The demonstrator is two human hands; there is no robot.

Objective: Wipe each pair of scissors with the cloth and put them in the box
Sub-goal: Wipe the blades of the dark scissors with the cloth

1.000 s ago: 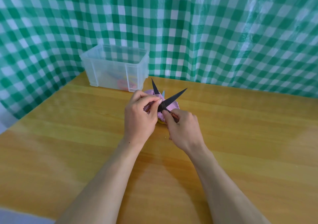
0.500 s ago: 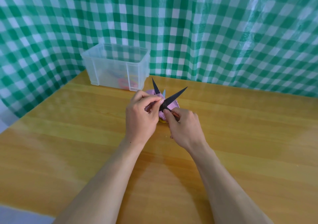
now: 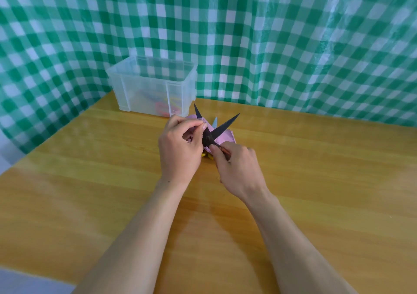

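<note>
Coloured scissors point(image 3: 164, 108) already lie in the box point(image 3: 144, 90). Left hand point(image 3: 180, 149) pinches cloth point(image 3: 228, 137) on the open black scissors point(image 3: 225, 125), right hand point(image 3: 239, 169) grips their handle. Another pair point(image 3: 214, 122) waits underneath.

We see a light wooden worktop point(image 3: 316, 180), glossy, grain running left to right. A clear plastic box point(image 3: 144, 90) stands at its back left. A pink cloth point(image 3: 225, 136) lies bunched just in front of the box's right corner. A light-blue pointed tip point(image 3: 214, 122) pokes out behind the cloth. A small yellow piece point(image 3: 208, 156) sits at the cloth's near edge, mostly hidden.
</note>
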